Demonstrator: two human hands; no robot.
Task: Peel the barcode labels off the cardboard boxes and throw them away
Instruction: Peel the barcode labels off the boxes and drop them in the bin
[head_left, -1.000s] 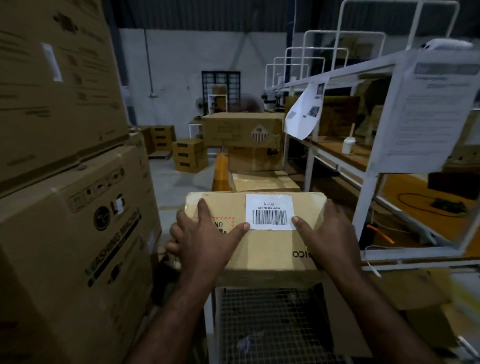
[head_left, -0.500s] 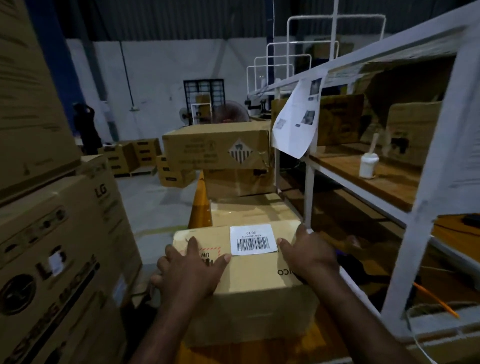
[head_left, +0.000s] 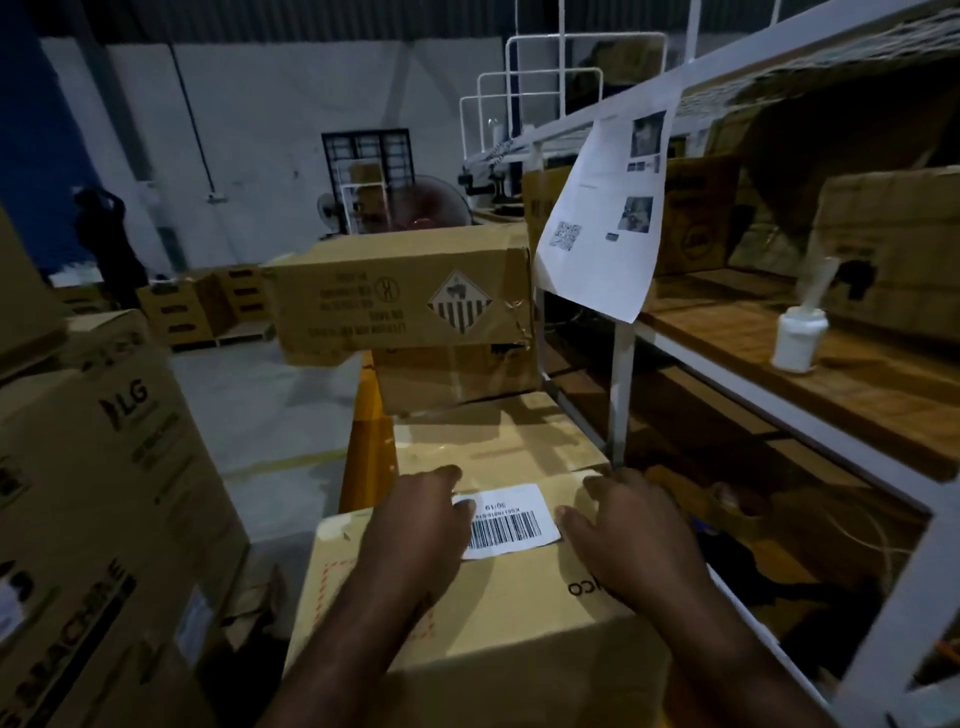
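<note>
A small brown cardboard box (head_left: 498, 603) lies low in front of me, with a white barcode label (head_left: 511, 522) stuck flat on its top. My left hand (head_left: 415, 525) rests on the box top, its thumb tip on the label's left edge. My right hand (head_left: 623, 525) lies on the box just right of the label, fingers over the far edge. Neither hand holds anything. More boxes stand behind it, the top one (head_left: 400, 301) printed with a striped diamond mark.
Large LG cartons (head_left: 104, 493) are stacked at my left. A white metal rack (head_left: 618, 384) with wooden shelves runs along the right, with a hanging paper sheet (head_left: 602, 218) and a white bottle (head_left: 800, 338). A person (head_left: 109, 244) stands far back left.
The box has gone down from a wire-mesh surface to a lower spot beside the rack. My view has moved forward and down, and my left thumb now touches the label's edge.
</note>
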